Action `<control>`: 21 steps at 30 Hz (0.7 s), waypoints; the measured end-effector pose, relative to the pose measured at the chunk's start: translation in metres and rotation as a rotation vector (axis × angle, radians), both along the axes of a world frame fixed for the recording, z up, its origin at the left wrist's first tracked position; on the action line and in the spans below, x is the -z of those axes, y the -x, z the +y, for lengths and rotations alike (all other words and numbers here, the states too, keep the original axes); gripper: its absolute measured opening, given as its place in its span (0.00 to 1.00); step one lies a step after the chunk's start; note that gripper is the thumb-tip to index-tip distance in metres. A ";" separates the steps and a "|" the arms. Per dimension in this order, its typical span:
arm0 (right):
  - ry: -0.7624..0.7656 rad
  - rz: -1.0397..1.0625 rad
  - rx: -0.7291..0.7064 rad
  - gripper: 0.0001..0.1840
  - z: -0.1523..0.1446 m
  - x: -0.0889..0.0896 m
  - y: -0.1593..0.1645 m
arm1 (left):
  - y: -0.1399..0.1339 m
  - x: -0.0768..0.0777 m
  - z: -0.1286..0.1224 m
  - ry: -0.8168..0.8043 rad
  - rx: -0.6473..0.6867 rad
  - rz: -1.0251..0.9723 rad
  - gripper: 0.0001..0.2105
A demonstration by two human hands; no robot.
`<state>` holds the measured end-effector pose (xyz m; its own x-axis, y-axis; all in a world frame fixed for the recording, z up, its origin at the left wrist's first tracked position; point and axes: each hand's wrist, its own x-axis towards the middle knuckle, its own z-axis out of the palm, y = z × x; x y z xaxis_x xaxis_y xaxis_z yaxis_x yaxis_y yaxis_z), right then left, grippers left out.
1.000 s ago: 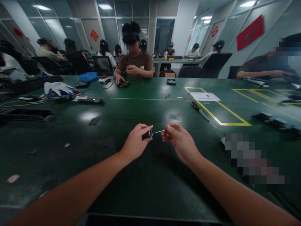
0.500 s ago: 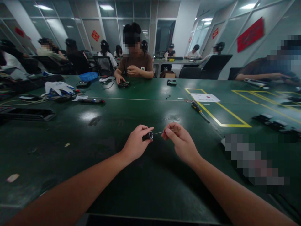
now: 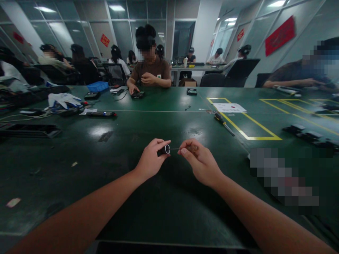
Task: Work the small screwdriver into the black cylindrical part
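My left hand point(image 3: 150, 160) is closed around a small black cylinder point(image 3: 165, 149) with a silvery ring at its open end, which faces right. Between the fingers of my right hand point(image 3: 204, 164) is a small screwdriver point(image 3: 194, 148) with an amber, see-through handle. Its thin metal shaft points left at the ring end of the cylinder. Whether the tip touches inside the cylinder, I cannot tell. Both hands are held over the green table point(image 3: 169, 204), in front of me.
A larger black-and-yellow screwdriver point(image 3: 224, 124) lies ahead to the right, near a white sheet point(image 3: 230, 108). Black parts point(image 3: 308, 134) and a blurred-out object point(image 3: 283, 176) are at right. Gloves point(image 3: 64, 101) and a blue bin point(image 3: 97, 86) sit at left. A person point(image 3: 150, 72) works opposite.
My right hand has turned, so more of the amber handle shows, and the shaft is now nearly level. The cylinder's ring end faces me slightly more. The whole view has shifted slightly.
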<state>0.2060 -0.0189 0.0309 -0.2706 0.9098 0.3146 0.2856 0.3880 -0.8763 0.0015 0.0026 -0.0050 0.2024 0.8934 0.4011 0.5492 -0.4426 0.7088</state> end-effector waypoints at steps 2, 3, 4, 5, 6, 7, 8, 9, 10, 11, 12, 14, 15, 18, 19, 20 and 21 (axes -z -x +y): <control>-0.070 -0.093 -0.024 0.05 -0.005 -0.002 0.001 | 0.001 0.000 0.000 0.002 -0.003 -0.012 0.23; -0.049 -0.051 -0.019 0.05 -0.006 -0.002 0.001 | 0.001 -0.001 0.000 0.002 -0.004 -0.021 0.23; -0.007 0.024 -0.010 0.06 -0.004 -0.002 0.001 | 0.001 -0.002 0.000 0.003 -0.004 -0.031 0.23; 0.051 0.126 0.002 0.06 -0.002 -0.001 0.001 | 0.001 -0.002 0.000 0.005 -0.002 -0.043 0.23; 0.118 0.232 0.012 0.06 0.002 0.000 0.001 | 0.001 -0.003 0.000 0.009 0.002 -0.054 0.23; 0.175 0.319 0.024 0.07 0.005 0.001 0.000 | 0.000 -0.004 -0.001 0.016 0.007 -0.063 0.22; 0.206 0.377 0.040 0.08 0.008 0.002 0.000 | 0.000 -0.005 -0.001 0.024 0.009 -0.068 0.22; 0.220 0.405 0.051 0.08 0.010 0.003 0.000 | -0.001 -0.005 -0.002 0.034 0.010 -0.069 0.21; 0.212 0.404 0.059 0.09 0.011 0.004 0.000 | -0.001 -0.005 -0.002 0.041 0.010 -0.069 0.21; 0.186 0.377 0.062 0.09 0.011 0.004 0.000 | -0.002 -0.005 -0.002 0.043 0.010 -0.069 0.20; 0.150 0.328 0.058 0.09 0.009 0.004 0.000 | -0.002 -0.004 -0.001 0.039 0.010 -0.070 0.20; 0.061 0.202 0.047 0.08 0.003 0.003 0.000 | -0.001 -0.003 0.000 0.018 0.012 -0.078 0.19; 0.020 0.135 0.045 0.07 -0.001 0.002 0.000 | -0.001 -0.003 0.000 0.006 0.009 -0.084 0.19; -0.081 0.016 0.074 0.07 -0.011 0.000 -0.002 | -0.001 -0.002 0.001 0.001 0.000 -0.098 0.19; -0.111 -0.001 0.084 0.07 -0.013 -0.001 -0.003 | -0.001 -0.002 0.001 0.004 0.000 -0.103 0.18; -0.139 -0.015 0.091 0.07 -0.014 -0.002 -0.003 | -0.001 -0.002 0.001 0.008 0.001 -0.109 0.18; -0.165 -0.032 0.092 0.07 -0.014 -0.003 -0.003 | -0.001 -0.001 0.001 0.010 0.006 -0.117 0.18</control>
<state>0.2091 -0.0331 0.0340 -0.2006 0.8679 0.4545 0.3530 0.4968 -0.7928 0.0028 0.0034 -0.0037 0.1599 0.8963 0.4136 0.4599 -0.4384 0.7722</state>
